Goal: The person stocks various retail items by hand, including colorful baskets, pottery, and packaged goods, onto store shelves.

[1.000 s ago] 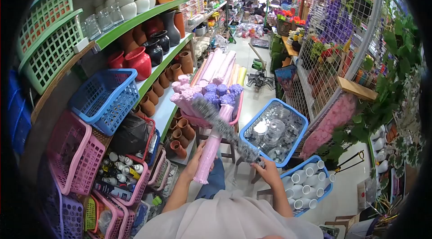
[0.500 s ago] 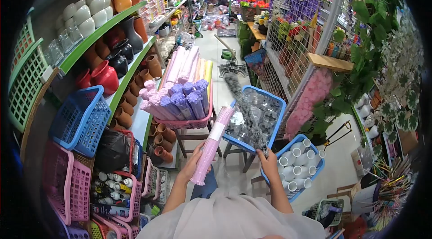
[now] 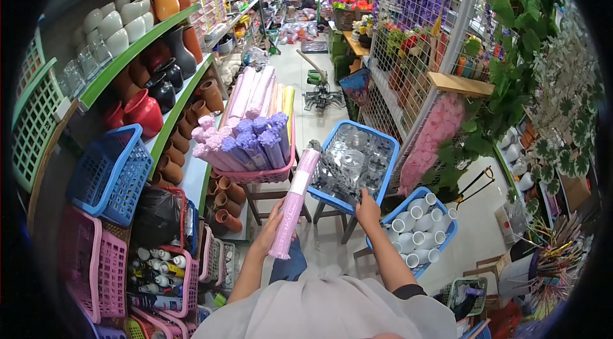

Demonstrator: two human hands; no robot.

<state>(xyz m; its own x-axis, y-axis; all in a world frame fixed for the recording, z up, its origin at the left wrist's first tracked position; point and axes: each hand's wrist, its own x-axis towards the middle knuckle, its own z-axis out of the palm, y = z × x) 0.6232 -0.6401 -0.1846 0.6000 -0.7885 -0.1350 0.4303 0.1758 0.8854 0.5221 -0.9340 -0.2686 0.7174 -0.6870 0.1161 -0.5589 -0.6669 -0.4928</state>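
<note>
My left hand is wrapped round a long pink bundle of what look like pipe cleaners, banded with a white paper label and tilted upward. In my right hand is a dark, fluffy feather duster, its head pointing up and left toward the bundle's top end. The duster lies across the near left part of a blue basket of clear glass or plastic jars. Left of it, a pink basket holds similar purple, pink and yellow bundles.
A blue basket of white tubular vases stands at my right. Green-edged shelves with pots and vases line the left. A wire grid rack with artificial flowers borders the right. A green-handled floor item stands in the aisle.
The duster has swung down and left, from standing over the jar basket to lying across its near left side. My left hand and the pink bundle have shifted only slightly.
</note>
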